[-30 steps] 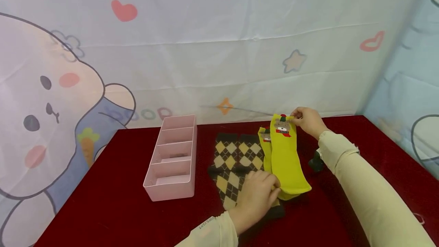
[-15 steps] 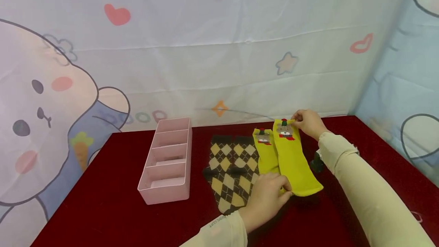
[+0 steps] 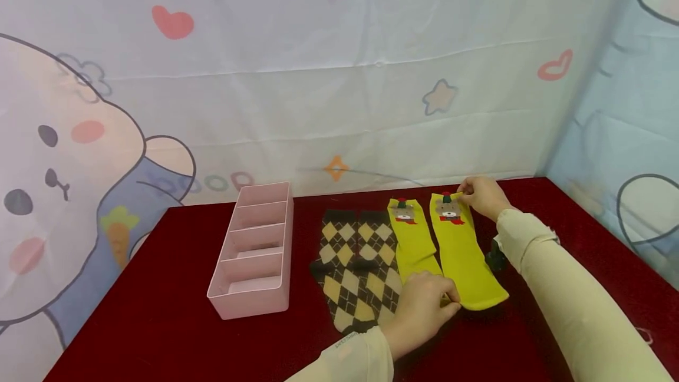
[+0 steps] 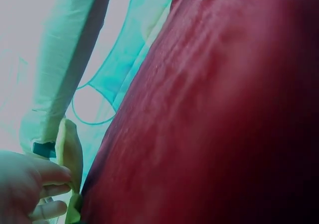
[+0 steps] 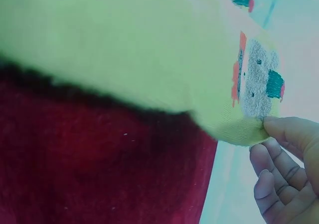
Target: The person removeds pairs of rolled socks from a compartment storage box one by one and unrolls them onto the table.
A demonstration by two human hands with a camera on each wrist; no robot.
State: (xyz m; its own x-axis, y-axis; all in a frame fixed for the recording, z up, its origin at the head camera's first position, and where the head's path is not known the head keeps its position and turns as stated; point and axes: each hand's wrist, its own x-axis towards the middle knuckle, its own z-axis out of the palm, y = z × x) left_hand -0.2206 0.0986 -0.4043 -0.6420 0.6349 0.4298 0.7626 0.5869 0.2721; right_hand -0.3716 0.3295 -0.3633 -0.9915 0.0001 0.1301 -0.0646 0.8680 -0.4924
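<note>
Two yellow socks with a bear face at the cuff lie side by side. My right hand [image 3: 484, 198] pinches the cuff corner of the right yellow sock [image 3: 464, 264] between thumb and fingers, as the right wrist view shows close up. At that sock's lower left edge, my left hand [image 3: 421, 311] pinches the fabric, reaching across the lower part of the left yellow sock [image 3: 412, 234] and hiding its end. Just left of them lies a pair of black argyle socks [image 3: 339, 287] with yellow and cream diamonds, partly covered by my left hand.
A pink box [image 3: 249, 305] with several compartments in a row stands left of the socks. Close to my right sleeve sits a small dark green item [image 3: 495, 258]. Dark red cloth [image 3: 159, 311] covers the table, and a printed curtain [image 3: 297, 105] hangs behind it.
The right yellow sock has been lowered and shifted right, off the left one, leaving a gap between them. Both hands moved along with it, and the view turned slightly right.
</note>
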